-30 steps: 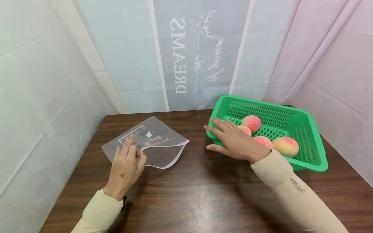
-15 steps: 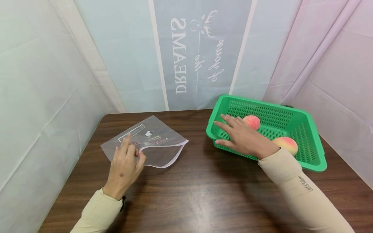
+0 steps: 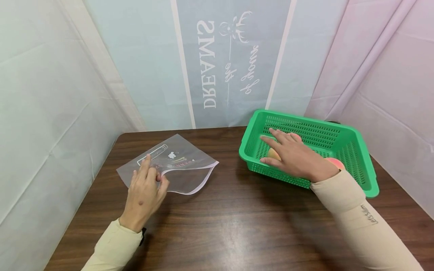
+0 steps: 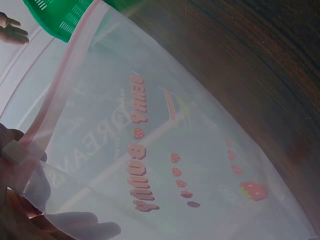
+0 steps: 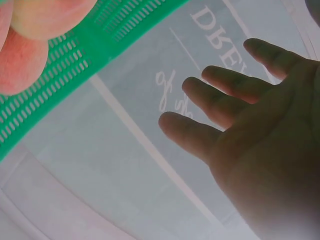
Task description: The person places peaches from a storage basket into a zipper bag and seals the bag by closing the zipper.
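Note:
With its thumb and fingers, my left hand (image 3: 144, 199) pinches the rim of a clear zip bag (image 3: 184, 156) at the left of the table. The bag's mouth gapes to the right; the left wrist view shows its pink zip edge, a white slider (image 4: 15, 152) at the fingers and strawberry prints. My right hand (image 3: 295, 156) is above a green basket (image 3: 276, 176), palm down with fingers spread, holding nothing. It hides part of the peaches beneath: one yellowish peach (image 3: 272, 153) shows by the thumb and another peach (image 3: 335, 162) beyond the wrist.
A dark wooden table (image 3: 217, 226) lies under everything. Pale cloth walls enclose it on the left and right, and a printed cloth (image 3: 223, 67) hangs at the back behind the bag and basket.
My right hand has moved rightward from the basket's left edge to over its inside, uncovering one peach and hiding others. The left hand and bag have stayed nearly still.

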A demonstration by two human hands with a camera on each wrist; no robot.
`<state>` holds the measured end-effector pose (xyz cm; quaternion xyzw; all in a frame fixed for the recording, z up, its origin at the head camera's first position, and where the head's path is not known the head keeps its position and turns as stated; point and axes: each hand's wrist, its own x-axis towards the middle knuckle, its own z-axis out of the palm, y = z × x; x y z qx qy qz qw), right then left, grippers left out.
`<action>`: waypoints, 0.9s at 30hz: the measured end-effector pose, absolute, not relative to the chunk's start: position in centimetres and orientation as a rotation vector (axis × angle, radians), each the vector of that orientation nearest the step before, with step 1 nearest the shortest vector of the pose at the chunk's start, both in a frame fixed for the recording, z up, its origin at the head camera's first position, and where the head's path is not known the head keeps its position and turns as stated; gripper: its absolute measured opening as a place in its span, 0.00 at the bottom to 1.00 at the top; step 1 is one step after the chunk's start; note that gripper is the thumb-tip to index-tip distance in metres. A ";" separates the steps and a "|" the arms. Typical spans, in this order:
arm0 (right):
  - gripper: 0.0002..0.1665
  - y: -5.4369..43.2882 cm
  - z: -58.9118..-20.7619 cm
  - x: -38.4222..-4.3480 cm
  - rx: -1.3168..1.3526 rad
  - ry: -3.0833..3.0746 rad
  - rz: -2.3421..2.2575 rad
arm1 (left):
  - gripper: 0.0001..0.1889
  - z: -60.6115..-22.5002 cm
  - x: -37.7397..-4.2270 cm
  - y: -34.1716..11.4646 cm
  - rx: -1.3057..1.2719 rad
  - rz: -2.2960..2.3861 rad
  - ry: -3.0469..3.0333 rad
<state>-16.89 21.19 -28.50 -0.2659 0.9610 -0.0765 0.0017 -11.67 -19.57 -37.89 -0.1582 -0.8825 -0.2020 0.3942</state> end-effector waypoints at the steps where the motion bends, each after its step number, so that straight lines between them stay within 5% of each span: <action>1: 0.44 21.3 -28.4 -16.9 -0.832 3.016 -0.232 | 0.07 -37.9 -11.7 -19.6 -0.400 -0.513 -2.238; 27: 0.48 23.1 -27.7 -18.8 -0.661 2.954 -0.029 | 0.08 -37.9 -11.6 -20.1 -0.391 -0.504 -2.251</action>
